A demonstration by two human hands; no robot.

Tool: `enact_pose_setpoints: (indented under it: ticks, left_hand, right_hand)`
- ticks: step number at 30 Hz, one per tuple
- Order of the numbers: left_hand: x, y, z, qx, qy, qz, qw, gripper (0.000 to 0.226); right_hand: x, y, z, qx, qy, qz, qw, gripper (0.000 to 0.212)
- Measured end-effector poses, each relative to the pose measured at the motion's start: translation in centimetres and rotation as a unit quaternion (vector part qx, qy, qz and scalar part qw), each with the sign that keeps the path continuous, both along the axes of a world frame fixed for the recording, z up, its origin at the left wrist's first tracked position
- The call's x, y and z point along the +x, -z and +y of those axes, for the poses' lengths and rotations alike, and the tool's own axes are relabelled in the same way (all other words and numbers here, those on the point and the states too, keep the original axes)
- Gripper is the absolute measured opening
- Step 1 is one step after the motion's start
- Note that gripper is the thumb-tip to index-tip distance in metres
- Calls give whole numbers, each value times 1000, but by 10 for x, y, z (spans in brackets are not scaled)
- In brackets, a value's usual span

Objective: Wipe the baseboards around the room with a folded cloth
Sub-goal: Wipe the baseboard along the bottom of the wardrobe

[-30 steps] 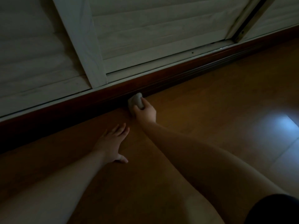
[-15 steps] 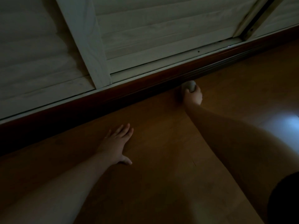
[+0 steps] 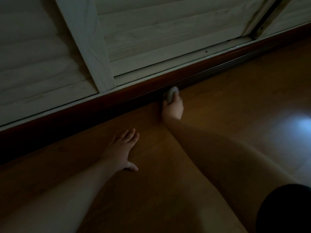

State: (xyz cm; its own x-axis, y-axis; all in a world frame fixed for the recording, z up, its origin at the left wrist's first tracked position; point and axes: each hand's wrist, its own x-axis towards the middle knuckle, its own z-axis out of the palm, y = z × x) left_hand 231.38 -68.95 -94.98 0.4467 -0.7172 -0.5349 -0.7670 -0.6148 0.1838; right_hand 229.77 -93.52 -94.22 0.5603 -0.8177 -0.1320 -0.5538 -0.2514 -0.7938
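The right hand point(image 3: 173, 108) is stretched out to the far edge of the wooden floor point(image 3: 227, 98), where the floor meets the dark reddish baseboard point(image 3: 127, 96). Its grip is curled round a small pale folded cloth point(image 3: 170, 95), thumb on one side and fingers on the other, and the cloth is pressed against the lower part of the baseboard. The left hand point(image 3: 120, 148) lies flat on the floor nearer the person, palm down, fingers straight and slightly spread, holding nothing, well apart from the cloth. Above the baseboard runs a pale track with white slatted sliding doors point(image 3: 159, 31). A bright patch of light point(image 3: 301, 123) reflects off the floor at its right edge. The scene is dim.
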Motion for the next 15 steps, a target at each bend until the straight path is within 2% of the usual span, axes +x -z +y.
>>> enact_pose_setpoints:
  ticks: [2,5,8,10,12,15]
  left_hand:
    - [0,-2,-1,6,8,-4,1000,134]
    - [0,-10,-3,20,19,-13,1000,131]
    - [-4,-19,-5,38,25,-17,999,129]
    - [-11,-26,-8,53,15,-11,998,125]
    - [-19,-32,-9,49,23,-27,998,113]
    - [-25,-38,5,32,46,-60,997,88]
  right_hand:
    - [0,0,38,12,-20,-11,1000,64]
    - [-3,-6,77,84,-81,-33,993,62]
    - [-10,-17,86,104,-136,-20,985,59]
    - [-14,-24,81,102,-208,0,973,57]
    - [-19,-29,73,123,-256,-4,959,55]
    - [-30,-33,67,177,-214,-46,960,54]
